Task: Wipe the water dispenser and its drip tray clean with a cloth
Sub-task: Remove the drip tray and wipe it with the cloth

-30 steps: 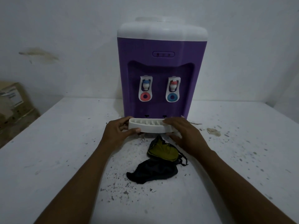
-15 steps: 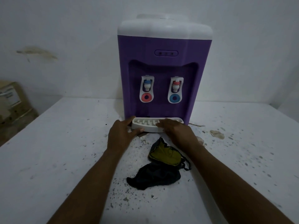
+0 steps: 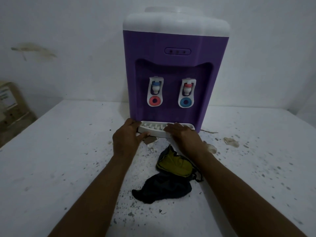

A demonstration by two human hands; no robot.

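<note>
Left hand [image 3: 127, 136] grips the left end of the drip tray [image 3: 153, 130], thumb on its front edge. Right hand [image 3: 183, 135] lies flat across the tray's right half. Tray sits against the base of the water dispenser [image 3: 171, 40]. Crumpled cloth [image 3: 171, 178] lies on the table [image 3: 51, 151] between the forearms.

Nothing here reads as a word, brand or number. At nine o'clock, the cardboard box [image 3: 20, 115] bears a pale label [image 3: 6, 98], its print too blurred to make out. At twelve o'clock, the water dispenser [image 3: 171, 36] shows only colour signs: a red ring [image 3: 154, 100] under its left tap, a blue ring [image 3: 186, 102] under its right, and above them an oval panel [image 3: 177, 51] with three uncaptioned dots.
</note>
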